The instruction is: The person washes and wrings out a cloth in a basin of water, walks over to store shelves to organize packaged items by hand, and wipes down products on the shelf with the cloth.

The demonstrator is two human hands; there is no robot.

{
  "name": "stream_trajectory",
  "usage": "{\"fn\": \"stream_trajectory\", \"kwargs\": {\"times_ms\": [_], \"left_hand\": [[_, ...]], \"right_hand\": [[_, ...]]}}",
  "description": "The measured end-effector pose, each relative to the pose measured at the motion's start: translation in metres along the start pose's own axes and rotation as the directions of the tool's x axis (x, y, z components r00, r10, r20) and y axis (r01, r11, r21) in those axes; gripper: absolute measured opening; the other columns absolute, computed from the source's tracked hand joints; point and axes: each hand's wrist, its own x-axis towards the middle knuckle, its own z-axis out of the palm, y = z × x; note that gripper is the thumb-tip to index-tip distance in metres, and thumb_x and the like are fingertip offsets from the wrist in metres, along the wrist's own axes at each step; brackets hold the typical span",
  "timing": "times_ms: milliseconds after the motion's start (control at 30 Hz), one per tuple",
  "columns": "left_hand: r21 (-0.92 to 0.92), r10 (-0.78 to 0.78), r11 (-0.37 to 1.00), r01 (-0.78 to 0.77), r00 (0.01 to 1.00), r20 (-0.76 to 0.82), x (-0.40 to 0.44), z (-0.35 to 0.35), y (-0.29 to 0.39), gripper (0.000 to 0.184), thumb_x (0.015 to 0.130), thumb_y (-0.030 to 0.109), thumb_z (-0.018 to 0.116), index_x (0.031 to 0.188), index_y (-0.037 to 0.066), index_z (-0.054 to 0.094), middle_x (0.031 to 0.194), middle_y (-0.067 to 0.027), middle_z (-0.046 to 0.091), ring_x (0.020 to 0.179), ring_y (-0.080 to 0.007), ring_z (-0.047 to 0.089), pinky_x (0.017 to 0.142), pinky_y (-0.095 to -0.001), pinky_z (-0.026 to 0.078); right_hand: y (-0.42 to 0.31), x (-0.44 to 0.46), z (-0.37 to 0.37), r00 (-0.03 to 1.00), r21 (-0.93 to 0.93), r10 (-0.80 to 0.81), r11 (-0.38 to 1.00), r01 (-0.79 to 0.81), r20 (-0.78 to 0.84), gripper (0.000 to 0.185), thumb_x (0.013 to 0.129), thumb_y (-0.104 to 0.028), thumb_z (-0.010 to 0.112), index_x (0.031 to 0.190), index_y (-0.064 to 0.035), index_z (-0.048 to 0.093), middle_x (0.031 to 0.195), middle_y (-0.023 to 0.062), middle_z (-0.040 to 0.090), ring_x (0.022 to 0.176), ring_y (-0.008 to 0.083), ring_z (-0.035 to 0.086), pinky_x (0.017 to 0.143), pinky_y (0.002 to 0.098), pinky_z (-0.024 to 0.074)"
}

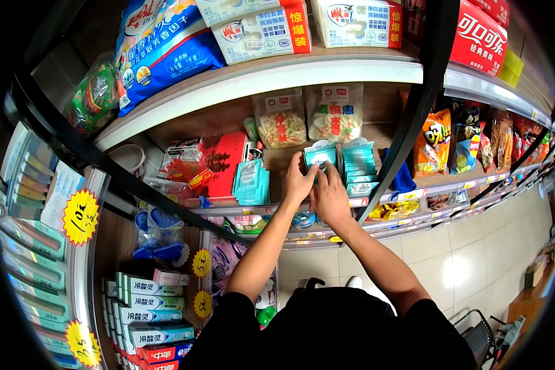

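Note:
Both hands reach onto the middle shelf, around a teal packet (320, 152) between two stacks of similar packets. My left hand (300, 180) touches its left side, with the fingers bent. At its lower right is my right hand (332, 196), fingers bent over the packet's lower part. The underside of the packet and the fingertips' exact grip are partly hidden. A teal stack (251, 184) lies to the left, and another teal stack (359, 163) stands close on the right. Behind them are two clear bags of pale snacks (335, 117).
A black shelf post (413, 105) rises right of the hands; another black bar (123, 179) slants across the left. Overhead is a white shelf edge (259, 83) with detergent and soap packs. Toothpaste boxes (157, 317) are stacked at lower left. Snack bags (433, 145) stand right.

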Motion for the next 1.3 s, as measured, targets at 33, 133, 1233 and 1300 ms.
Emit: {"fn": "stream_trajectory", "kwargs": {"times_ms": [33, 133, 1233, 1300], "left_hand": [[0.000, 0.000, 1.000, 0.000, 1.000, -0.002, -0.002, 0.001, 0.000, 0.067, 0.086, 0.032, 0.080, 0.140, 0.003, 0.052, 0.129, -0.0229, 0.064, 0.116, -0.0356, 0.064, 0.097, -0.0430, 0.051], [0.076, -0.018, 0.997, 0.019, 1.000, -0.017, -0.002, 0.007, -0.010, 0.063, 0.088, 0.030, 0.077, 0.140, 0.003, 0.054, 0.127, -0.0227, 0.066, 0.117, -0.0348, 0.065, 0.098, -0.0436, 0.051], [0.021, 0.036, 0.999, -0.036, 0.999, 0.016, -0.004, 0.006, -0.016, 0.055, 0.096, 0.024, 0.071, 0.144, 0.004, 0.054, 0.126, -0.0181, 0.069, 0.111, -0.0272, 0.067, 0.093, -0.0389, 0.052], [-0.184, -0.018, 0.983, 0.022, 1.000, 0.023, -0.011, -0.017, 0.000, 0.054, 0.097, 0.025, 0.071, 0.144, 0.005, 0.054, 0.125, -0.0157, 0.069, 0.107, -0.0215, 0.067, 0.090, -0.0347, 0.053]], "right_hand": [[0.001, 0.000, 0.001, 1.000, 0.005, -0.001, 1.000, 0.001, 0.003, 0.058, 0.089, -0.018, 0.068, 0.137, 0.0089, 0.048, 0.142, 0.0348, 0.045, 0.131, 0.0480, 0.049, 0.106, 0.0485, 0.0475], [0.003, -0.002, 0.010, 0.999, 0.025, 0.024, 0.999, -0.025, 0.035, 0.060, 0.088, -0.017, 0.069, 0.137, 0.0099, 0.047, 0.145, 0.0391, 0.041, 0.132, 0.0507, 0.048, 0.106, 0.0494, 0.0473], [-0.004, -0.023, -0.002, 0.995, -0.036, -0.044, 0.998, 0.047, 0.090, 0.053, 0.084, -0.016, 0.073, 0.130, 0.0031, 0.056, 0.149, 0.0324, 0.045, 0.137, 0.0465, 0.047, 0.114, 0.0511, 0.0395], [-0.006, -0.029, -0.007, 0.995, 0.038, -0.075, 0.997, 0.073, 0.061, 0.044, 0.084, -0.012, 0.072, 0.124, 0.0016, 0.060, 0.146, 0.0290, 0.048, 0.137, 0.0460, 0.047, 0.117, 0.0526, 0.0374]]}}
